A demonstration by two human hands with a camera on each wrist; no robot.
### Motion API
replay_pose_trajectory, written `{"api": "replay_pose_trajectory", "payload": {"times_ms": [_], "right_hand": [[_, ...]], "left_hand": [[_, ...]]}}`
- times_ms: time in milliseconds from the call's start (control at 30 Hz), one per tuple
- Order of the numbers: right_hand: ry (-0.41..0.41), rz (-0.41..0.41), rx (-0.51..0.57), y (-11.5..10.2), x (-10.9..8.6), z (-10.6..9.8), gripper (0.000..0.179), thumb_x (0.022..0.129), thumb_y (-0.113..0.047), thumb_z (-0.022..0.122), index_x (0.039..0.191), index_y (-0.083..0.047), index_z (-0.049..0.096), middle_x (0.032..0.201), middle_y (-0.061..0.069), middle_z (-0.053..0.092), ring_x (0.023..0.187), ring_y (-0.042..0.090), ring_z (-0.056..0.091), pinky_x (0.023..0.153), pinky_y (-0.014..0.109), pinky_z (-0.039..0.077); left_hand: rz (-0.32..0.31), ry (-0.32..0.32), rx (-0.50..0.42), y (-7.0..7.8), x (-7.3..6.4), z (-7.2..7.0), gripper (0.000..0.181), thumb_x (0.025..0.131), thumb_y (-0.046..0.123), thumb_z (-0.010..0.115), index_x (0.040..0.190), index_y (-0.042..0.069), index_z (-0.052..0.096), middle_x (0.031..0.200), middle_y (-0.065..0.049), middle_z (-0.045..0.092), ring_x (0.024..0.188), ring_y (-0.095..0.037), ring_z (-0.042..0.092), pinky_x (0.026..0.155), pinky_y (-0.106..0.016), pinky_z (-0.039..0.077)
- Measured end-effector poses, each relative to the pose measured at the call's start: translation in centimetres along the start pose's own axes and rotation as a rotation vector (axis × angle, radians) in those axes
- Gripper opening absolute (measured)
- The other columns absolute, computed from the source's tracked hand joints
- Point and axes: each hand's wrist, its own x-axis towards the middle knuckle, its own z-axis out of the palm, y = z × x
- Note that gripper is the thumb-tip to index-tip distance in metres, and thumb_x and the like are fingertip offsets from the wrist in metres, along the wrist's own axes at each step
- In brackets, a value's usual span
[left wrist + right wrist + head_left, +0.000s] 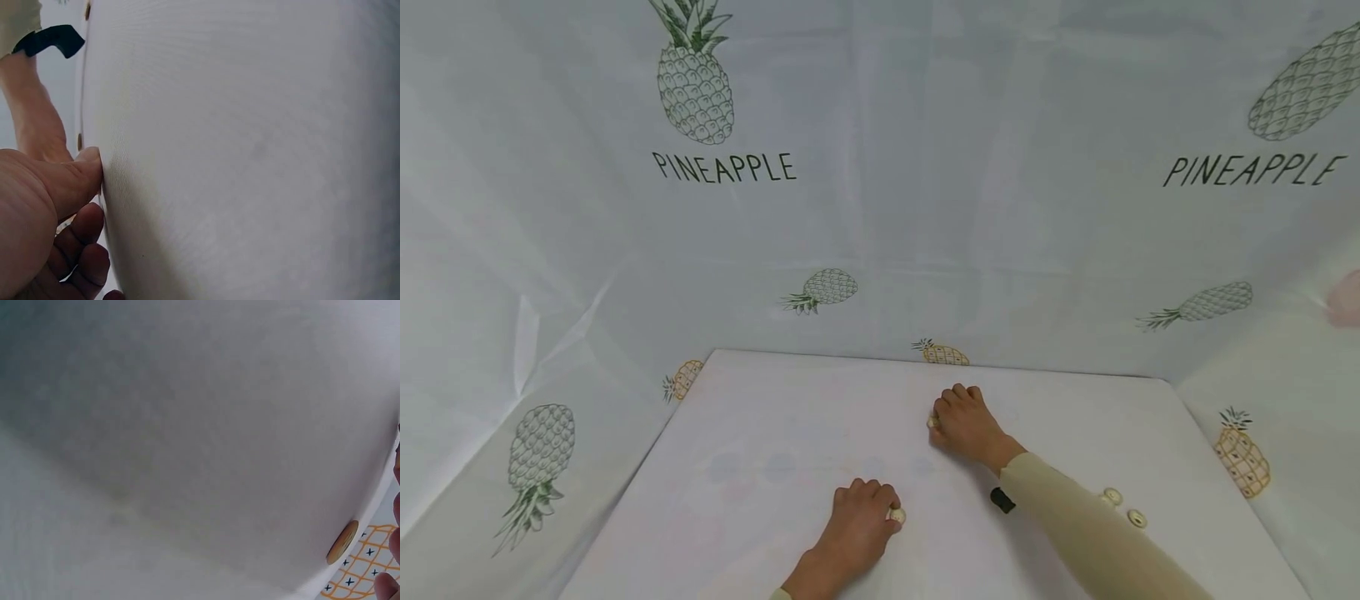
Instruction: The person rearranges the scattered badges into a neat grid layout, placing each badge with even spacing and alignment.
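Evidently, one disc point(898, 517) is pinched in the left grip point(859, 523), another disc point(932, 422) in the right grip point(967, 427). Loose discs point(1137, 518) are seen on the surface point(820, 417).

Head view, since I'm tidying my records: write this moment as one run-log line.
left hand: pinches disc | right hand: pinches second disc, farther out | loose discs: on tabletop by right sleeve

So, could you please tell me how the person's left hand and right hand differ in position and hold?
The left hand is closer in; the right hand is nearer the far edge of the white tabletop. The left hand's disc shows on the hand's right side; the right hand's disc, mostly hidden, on the left. Both hands hold a pale disc.
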Motion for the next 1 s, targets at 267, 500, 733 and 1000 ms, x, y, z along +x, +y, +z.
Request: {"api": "replay_pose_trajectory", "payload": {"times_ms": [267,500,733,1000], "right_hand": [[-0.011,0.01,-0.034,-0.13,0.1,-0.01,0.028,0.094,-0.033,0.075,0.093,-0.007,0.065,0.092,0.005,0.06,0.092,0.026,0.048,0.09,0.05,0.041],[0.0,0.026,-0.027,-0.05,0.04,0.25,0.025,0.093,-0.032,0.073,0.091,-0.009,0.065,0.089,0.004,0.059,0.09,0.025,0.047,0.088,0.048,0.04],[-0.012,0.032,0.0,-0.2,0.2,0.27,0.022,0.095,-0.03,0.072,0.092,-0.008,0.066,0.092,0.004,0.061,0.091,0.026,0.048,0.09,0.05,0.041],[-0.003,0.034,0.015,-0.45,0.26,0.01,0.02,0.095,-0.027,0.073,0.092,-0.008,0.066,0.09,0.004,0.06,0.091,0.026,0.049,0.089,0.05,0.041]], "left_hand": [[-0.006,-0.002,0.019,0.1,0.01,0.15,0.022,0.091,0.034,0.082,0.103,0.023,0.068,0.097,0.009,0.064,0.089,-0.013,0.051,0.075,-0.036,0.038],[-0.012,-0.004,0.011,0.05,0.06,0.26,0.022,0.091,0.033,0.083,0.103,0.024,0.068,0.096,0.009,0.063,0.088,-0.013,0.05,0.075,-0.037,0.037],[-0.01,-0.006,0.018,0.06,0.08,0.2,0.022,0.091,0.034,0.083,0.104,0.024,0.068,0.098,0.009,0.064,0.089,-0.013,0.05,0.075,-0.037,0.038],[-0.012,-0.011,0.018,0.12,0.08,0.13,0.022,0.092,0.034,0.082,0.104,0.024,0.068,0.099,0.009,0.063,0.09,-0.013,0.051,0.076,-0.037,0.039]]}}
